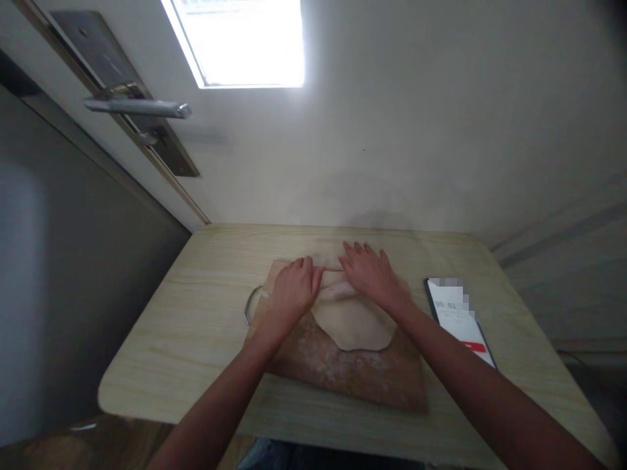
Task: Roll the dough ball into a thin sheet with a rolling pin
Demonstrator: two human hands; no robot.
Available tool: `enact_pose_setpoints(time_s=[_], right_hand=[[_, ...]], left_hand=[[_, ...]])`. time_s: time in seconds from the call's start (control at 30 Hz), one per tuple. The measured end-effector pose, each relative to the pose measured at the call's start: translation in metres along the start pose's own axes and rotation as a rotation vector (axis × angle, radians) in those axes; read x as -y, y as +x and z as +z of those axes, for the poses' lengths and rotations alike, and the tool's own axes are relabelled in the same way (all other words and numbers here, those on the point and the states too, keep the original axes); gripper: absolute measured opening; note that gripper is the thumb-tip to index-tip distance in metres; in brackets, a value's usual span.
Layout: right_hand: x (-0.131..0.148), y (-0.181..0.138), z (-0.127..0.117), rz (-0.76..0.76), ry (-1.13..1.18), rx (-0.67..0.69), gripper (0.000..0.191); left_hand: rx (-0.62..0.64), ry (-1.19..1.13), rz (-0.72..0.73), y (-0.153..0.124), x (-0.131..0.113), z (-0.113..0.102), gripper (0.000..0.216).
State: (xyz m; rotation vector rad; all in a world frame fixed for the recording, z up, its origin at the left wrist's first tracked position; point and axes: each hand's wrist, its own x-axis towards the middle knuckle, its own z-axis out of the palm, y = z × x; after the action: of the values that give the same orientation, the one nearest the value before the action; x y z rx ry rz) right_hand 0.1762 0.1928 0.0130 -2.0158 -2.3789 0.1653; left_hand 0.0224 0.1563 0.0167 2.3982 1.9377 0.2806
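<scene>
A thin sheet of pale dough (356, 323) with a rounded, uneven near edge lies on a brown wooden board (343, 375). My left hand (295, 287) rests palm down over the dough's far left part, fingers together and pointing away, thumb toward the middle. Over the far right part lies my right hand (369, 271), its fingers stretched out and spread. Between the hands runs a raised pale strip (337, 290); I cannot tell whether it is folded dough or a rolling pin. My palms hide both its ends.
White flour marks the near part of the board, and a metal handle (251, 305) curves from its left side. A phone (458, 316) showing a timer lies on the light wooden table (196, 326) beside my right forearm. Behind stands a door with a lever handle (140, 106).
</scene>
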Motion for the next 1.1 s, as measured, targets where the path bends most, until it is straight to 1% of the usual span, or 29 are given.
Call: enact_pose_setpoints(time_s=[0.23,0.43,0.5,0.57,0.7,0.77,1.0,1.1], right_hand=[[0.002,0.011,-0.001,0.019,0.037,0.004,0.047],[0.001,0.022,0.003,0.024,0.031,0.023,0.047],[0.001,0.026,0.004,0.025,0.042,0.0,0.046],[0.003,0.03,0.003,0.019,0.058,-0.049,0.045],[0.005,0.035,0.003,-0.015,0.057,-0.142,0.043],[0.006,0.037,0.003,-0.022,0.049,-0.158,0.043],[0.008,0.045,0.005,-0.059,0.005,-0.238,0.042],[0.009,0.049,0.005,-0.063,-0.01,-0.242,0.042]], left_hand=[[0.008,0.088,0.0,0.008,0.001,0.0,0.035],[0.024,0.09,-0.002,0.019,0.005,-0.001,0.037],[0.031,0.081,-0.01,0.025,0.007,-0.002,0.037],[0.026,0.082,-0.016,0.03,0.009,-0.003,0.037],[-0.031,0.106,-0.035,0.035,0.012,-0.004,0.037],[-0.042,0.112,-0.045,0.037,0.012,-0.005,0.037],[-0.02,0.114,-0.084,0.044,0.014,-0.004,0.04],[-0.02,0.127,-0.093,0.048,0.016,-0.001,0.042]])
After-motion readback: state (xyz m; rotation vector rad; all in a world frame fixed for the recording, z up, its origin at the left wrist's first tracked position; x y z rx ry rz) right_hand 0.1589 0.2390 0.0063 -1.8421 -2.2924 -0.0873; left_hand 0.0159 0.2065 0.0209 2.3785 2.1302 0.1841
